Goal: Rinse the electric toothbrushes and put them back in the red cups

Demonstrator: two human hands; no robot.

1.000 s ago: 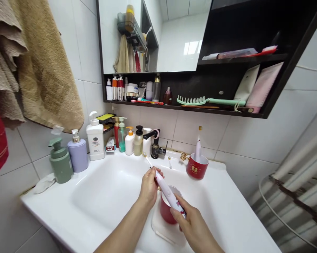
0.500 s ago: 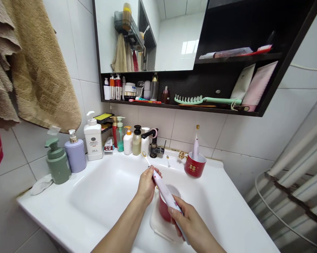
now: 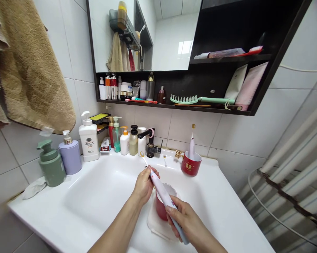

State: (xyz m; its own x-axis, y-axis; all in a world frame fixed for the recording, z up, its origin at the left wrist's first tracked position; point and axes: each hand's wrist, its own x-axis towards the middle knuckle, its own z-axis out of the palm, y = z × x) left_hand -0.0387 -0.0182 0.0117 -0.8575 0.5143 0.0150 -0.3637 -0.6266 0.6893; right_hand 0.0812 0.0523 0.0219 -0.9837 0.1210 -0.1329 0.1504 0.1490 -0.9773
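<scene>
An electric toothbrush with a pale pink handle slants over the sink. My right hand is wrapped round the lower part of its handle. With its fingers closed, my left hand grips the top of the handle, where the white neck joins. The brush head sticks out past my left fingers towards the tap. Below the toothbrush a red cup stands on a whitish tray in the sink, partly hidden by my hands and the handle.
Behind the sink is a black tap. A second red cup holding another electric toothbrush stands at the back right. Several pump bottles line the left and back rim. A dark shelf hangs above.
The view has turned slightly, so the surroundings sit a little further left. Both hands keep their hold on the toothbrush, which looks almost unmoved.
</scene>
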